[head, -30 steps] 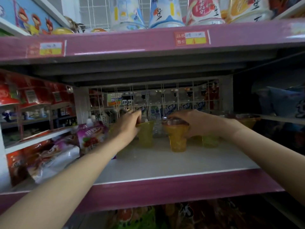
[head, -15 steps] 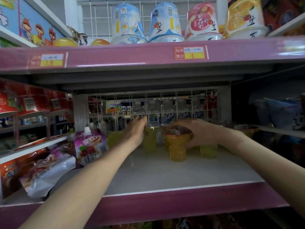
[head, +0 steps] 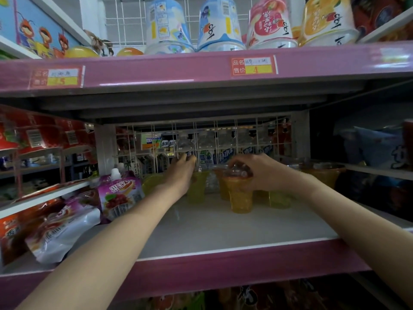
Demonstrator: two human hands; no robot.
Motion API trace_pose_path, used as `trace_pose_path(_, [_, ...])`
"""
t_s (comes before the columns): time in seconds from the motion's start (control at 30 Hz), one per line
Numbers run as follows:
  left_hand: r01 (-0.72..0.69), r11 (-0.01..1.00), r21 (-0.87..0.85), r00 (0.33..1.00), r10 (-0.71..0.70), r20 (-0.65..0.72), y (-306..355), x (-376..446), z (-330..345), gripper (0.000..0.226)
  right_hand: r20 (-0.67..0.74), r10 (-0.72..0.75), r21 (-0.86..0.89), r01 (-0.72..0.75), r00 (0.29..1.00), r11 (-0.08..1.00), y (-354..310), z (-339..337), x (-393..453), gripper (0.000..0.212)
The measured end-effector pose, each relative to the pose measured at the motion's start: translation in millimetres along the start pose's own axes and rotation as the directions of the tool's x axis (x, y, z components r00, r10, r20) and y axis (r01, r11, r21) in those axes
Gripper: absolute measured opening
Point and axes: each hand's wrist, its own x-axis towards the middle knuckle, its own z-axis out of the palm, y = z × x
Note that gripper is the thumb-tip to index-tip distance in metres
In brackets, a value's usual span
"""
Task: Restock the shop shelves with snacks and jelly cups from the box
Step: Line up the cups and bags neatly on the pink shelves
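Orange jelly shows through the clear cup (head: 240, 195) my right hand (head: 261, 173) holds, fingers curled over its domed lid, base down on the white shelf (head: 223, 231). My left hand (head: 182, 175) wraps a green cup (head: 197, 186) further left and back; how tightly, I cannot tell. I judge this the placing step: both cups set among others at the far middle. Next I would let go cleanly without tipping these narrow-footed cups, then fetch more. A purple pouch (head: 120, 195) stands left.
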Motion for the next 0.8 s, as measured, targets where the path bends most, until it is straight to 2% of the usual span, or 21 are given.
trace_pose_path(0.07, [0.017,1.0,-0.014,0.997,-0.016,0.072,-0.5,-4.1,-5.4,0.057,0.048,0.026,-0.023,-0.025,0.998,0.999,-2.7,-4.1,-1.8,0.061])
trace_pose_path(0.17, [-0.006,0.995,-0.097,0.991,0.019,0.135,-9.9,-14.9,-17.6,0.057,0.049,0.004,0.0,-0.004,0.999,1.0,-12.7,-11.9,-4.9,0.063])
trace_pose_path(0.3, [-0.068,0.975,-0.212,0.991,0.091,0.1,-22.7,-42.3,-44.6,0.048,0.001,-0.07,0.001,0.07,0.998,0.998,-36.4,-10.6,-1.8,0.059])
trace_pose_path(0.33, [-0.066,0.978,-0.197,0.991,0.087,0.103,-26.4,-48.9,-51.7,0.049,-0.006,-0.088,-0.022,0.088,0.996,0.996,-42.2,-7.6,1.2,0.058])
trace_pose_path(0.4, [-0.032,0.998,-0.06,0.99,0.04,0.138,-37.4,-59.4,-65.5,0.052,-0.013,-0.123,-0.038,0.122,0.992,0.992,-54.0,0.7,10.6,0.055])
trace_pose_path(0.47, [-0.03,0.99,0.135,0.977,0.001,0.213,-51.3,-70.2,-81.3,0.039,0.013,-0.154,-0.007,0.155,0.988,0.988,-68.1,11.0,25.0,0.054])
trace_pose_path(0.5, [-0.039,0.984,0.173,0.965,-0.008,0.264,-58.3,-76.2,-87.8,0.031,0.05,-0.159,-0.001,0.159,0.986,0.987,-75.8,17.4,34.1,0.055])
trace_pose_path(0.53, [-0.046,0.984,0.171,0.947,-0.011,0.32,-64.4,-82.0,-93.1,0.029,0.092,-0.158,0.002,0.159,0.983,0.987,-83.9,24.4,43.6,0.059])
trace_pose_path(0.6, [-0.081,0.983,0.165,0.912,0.007,0.41,-73.7,-89.1,-98.7,0.043,0.161,-0.143,0.028,0.14,0.977,0.99,-99.5,40.5,61.6,0.067])
trace_pose_path(0.7, [-0.068,0.982,0.175,0.877,-0.025,0.479,-77.7,-90.1,-104.5,0.05,0.226,-0.13,0.088,0.112,0.965,0.99,-117.6,63.1,82.3,0.072])
trace_pose_path(0.8, [-0.019,0.991,0.134,0.864,-0.051,0.501,-81.3,-88.1,-106.4,0.047,0.282,-0.131,-0.122,0.171,0.95,0.978,-125.7,82.0,93.6,0.065])
